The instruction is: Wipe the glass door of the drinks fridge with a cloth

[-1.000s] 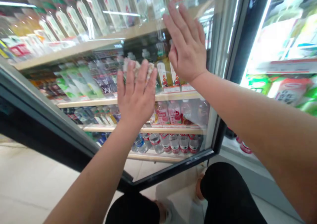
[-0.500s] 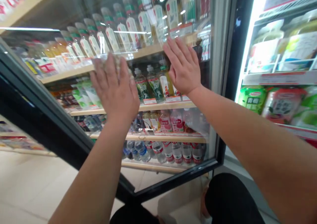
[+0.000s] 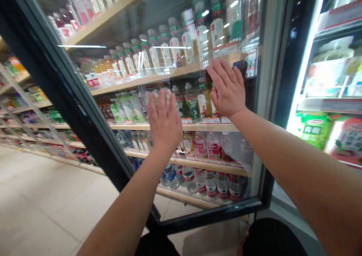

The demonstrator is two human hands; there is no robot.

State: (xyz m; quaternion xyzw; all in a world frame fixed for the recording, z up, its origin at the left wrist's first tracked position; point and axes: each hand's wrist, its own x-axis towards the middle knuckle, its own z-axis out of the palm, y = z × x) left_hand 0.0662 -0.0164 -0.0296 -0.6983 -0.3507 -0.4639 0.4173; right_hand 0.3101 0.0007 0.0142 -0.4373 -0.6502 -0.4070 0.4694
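Note:
My left hand (image 3: 164, 122) presses a pale crumpled cloth (image 3: 161, 94) flat against the glass of an open cooler door (image 3: 135, 33); only the cloth's edge shows above my blurred fingertips. My right hand (image 3: 226, 88) lies flat on the same glass further right, fingers stretched out and holding nothing. Through the glass I see shelves of drink bottles (image 3: 175, 44).
The door's black frame (image 3: 65, 90) slants across the left and along the bottom (image 3: 215, 216). The lit cooler interior (image 3: 325, 97) with green and red cartons stands at the right. Store shelves (image 3: 25, 112) run along the far left over a pale tiled floor (image 3: 42, 210). My dark-clothed knees (image 3: 271, 237) are below.
My left hand with the cloth has slid right and down across the glass. The right hand stays flat on the glass, and my view has tilted up and to the left.

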